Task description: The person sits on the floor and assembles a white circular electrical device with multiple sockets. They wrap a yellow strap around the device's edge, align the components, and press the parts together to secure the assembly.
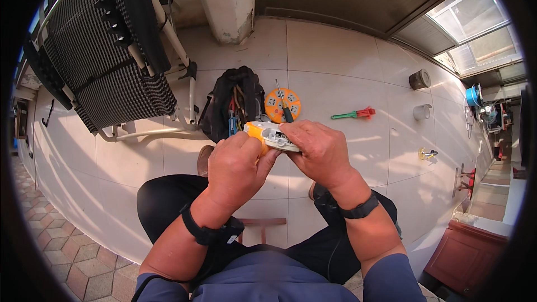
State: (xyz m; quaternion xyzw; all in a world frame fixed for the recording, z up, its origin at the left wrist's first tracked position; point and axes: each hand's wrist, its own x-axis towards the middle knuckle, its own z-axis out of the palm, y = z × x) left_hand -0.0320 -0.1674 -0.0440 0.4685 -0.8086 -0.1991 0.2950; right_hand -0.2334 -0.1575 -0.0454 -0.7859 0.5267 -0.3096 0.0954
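Observation:
A white-and-orange plastic housing (272, 136) is held in front of me, its grey inner parts showing through an opening. My left hand (235, 162) grips its orange side with curled fingers. On the white side, my right hand (321, 151) is closed with its thumb on top. Just beyond them, a round orange panel with grey socket outlets (272, 98) lies on the tiled floor. Across that panel rests a screwdriver (288, 114) with a dark handle. To its left a black tool bag (212, 117) stands open, with several tools inside.
A folding lounge chair (106, 72) stands at the left. A green-and-red hand tool (353, 114) lies to the right of the panel. Farther right are a dark can (419, 79), a grey cup (422, 112) and a small yellow-and-metal item (427, 154). A reddish-brown box (467, 257) is at lower right.

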